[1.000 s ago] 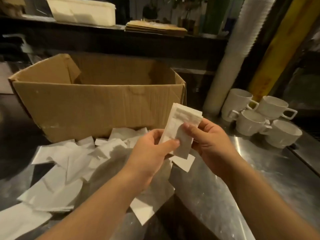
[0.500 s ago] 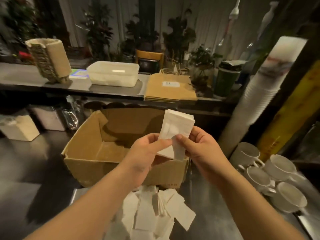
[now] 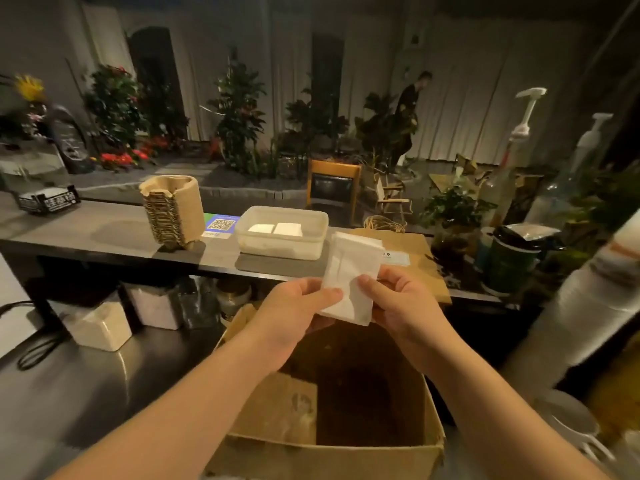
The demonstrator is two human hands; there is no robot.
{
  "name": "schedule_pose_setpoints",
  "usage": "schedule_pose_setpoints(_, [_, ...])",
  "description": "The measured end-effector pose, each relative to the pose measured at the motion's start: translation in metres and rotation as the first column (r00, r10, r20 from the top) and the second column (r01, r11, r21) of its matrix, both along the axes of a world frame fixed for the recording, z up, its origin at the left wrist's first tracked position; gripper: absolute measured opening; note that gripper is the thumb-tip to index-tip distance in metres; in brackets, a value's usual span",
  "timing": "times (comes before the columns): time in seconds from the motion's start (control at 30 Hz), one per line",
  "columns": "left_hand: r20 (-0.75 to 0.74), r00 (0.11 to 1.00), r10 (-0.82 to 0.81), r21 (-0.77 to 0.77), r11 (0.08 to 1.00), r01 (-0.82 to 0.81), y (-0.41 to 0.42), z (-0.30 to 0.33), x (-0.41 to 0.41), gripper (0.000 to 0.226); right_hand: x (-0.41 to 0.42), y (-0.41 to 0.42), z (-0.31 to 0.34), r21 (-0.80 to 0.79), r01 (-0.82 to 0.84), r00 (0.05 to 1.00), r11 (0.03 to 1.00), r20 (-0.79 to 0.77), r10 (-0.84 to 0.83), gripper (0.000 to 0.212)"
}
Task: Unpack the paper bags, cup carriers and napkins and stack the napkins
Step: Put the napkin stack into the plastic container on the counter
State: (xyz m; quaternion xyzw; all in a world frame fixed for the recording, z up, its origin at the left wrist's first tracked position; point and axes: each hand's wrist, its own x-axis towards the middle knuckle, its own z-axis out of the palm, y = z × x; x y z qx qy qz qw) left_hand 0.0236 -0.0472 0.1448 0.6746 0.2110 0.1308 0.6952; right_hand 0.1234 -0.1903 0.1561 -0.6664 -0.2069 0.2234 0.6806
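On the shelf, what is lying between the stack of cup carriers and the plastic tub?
In the head view, a blue QR-code card lies between the cup carriers and the plastic tub.

Beyond the hands we see a dark raised shelf (image 3: pixel 104 237). On it: stacked cup carriers (image 3: pixel 173 213) up-left of the left hand (image 3: pixel 298 310), a plastic tub (image 3: pixel 281 233) just above it, flat paper bags (image 3: pixel 415 261) behind the right hand (image 3: pixel 398 303). Below, a steel counter (image 3: pixel 86 393) carries the cardboard box (image 3: pixel 329 452).
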Motion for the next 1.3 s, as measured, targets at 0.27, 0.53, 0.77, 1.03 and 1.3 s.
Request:
schedule_pose_setpoints(0.27, [-0.032,0.999,0.012,-0.032,0.999,-0.013,0.109,0.029,0.038,0.016,0.041,0.107,0.032,-0.170,0.032,0.995,0.985,0.103,-0.014,0.019])
schedule_pose_setpoints(0.53, [-0.110,0.994,0.006,0.175,0.985,0.013,0.202,0.041,0.098,0.022,0.098,0.185,0.047,-0.290,0.043,0.974,0.956,0.225,0.025,0.021])
schedule_pose_setpoints(0.77, [-0.193,0.980,0.050,0.347,0.938,0.020,0.248,0.046,0.167,0.012,0.165,0.235,0.042,-0.407,0.148,0.959,0.901,0.282,-0.031,0.014])
schedule_pose_setpoints(1.03, [-0.309,0.951,0.001,0.457,0.877,0.147,0.260,0.020,0.210,0.012,0.213,0.256,0.007,-0.540,0.204,0.943,0.817,0.332,-0.017,0.016])
schedule_pose_setpoints(1.3, [-0.405,0.913,-0.046,0.564,0.774,0.288,0.254,0.004,0.221,0.019,0.229,0.259,-0.012,-0.666,0.270,0.927,0.695,0.374,-0.002,0.022])
